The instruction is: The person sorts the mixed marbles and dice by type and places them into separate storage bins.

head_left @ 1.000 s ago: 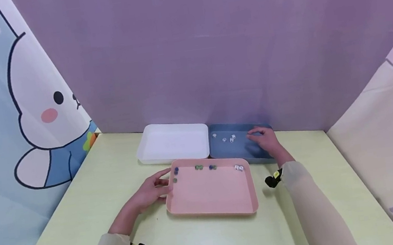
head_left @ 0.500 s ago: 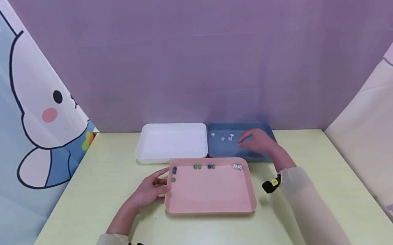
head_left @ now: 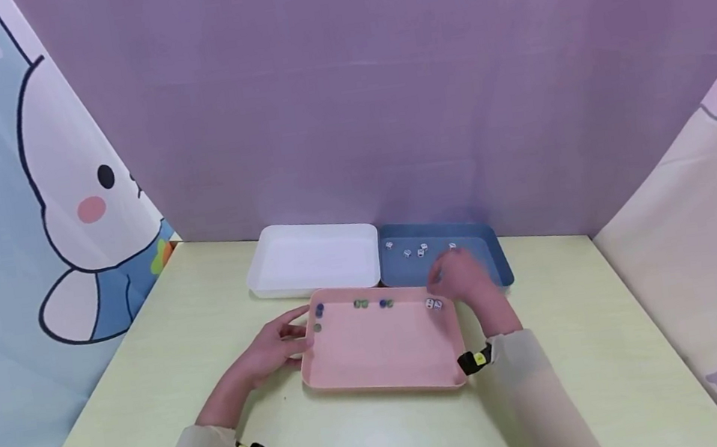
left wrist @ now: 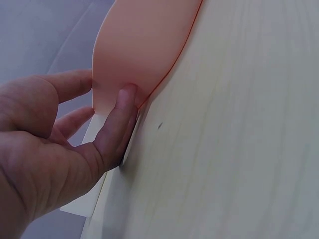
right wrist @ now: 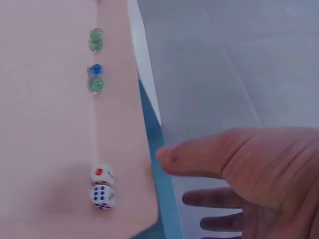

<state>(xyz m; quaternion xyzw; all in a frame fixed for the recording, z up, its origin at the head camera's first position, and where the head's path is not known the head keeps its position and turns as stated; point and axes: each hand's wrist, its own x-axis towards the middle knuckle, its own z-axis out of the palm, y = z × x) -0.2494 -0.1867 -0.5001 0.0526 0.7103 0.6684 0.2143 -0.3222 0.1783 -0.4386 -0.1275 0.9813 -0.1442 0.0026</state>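
With the left hand spread against the pink tray, the right hand hangs, fingers apart, near two dice, likely a reach needing a pinch next.

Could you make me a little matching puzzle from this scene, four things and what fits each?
1. Pink tray
2. Blue tray
3. Left hand
4. Right hand

A. touches the pink tray's left side
B. has marbles in it
C. is by the pink tray's far right corner
D. has dice but no visible marbles

Pairs: 1-B; 2-D; 3-A; 4-C
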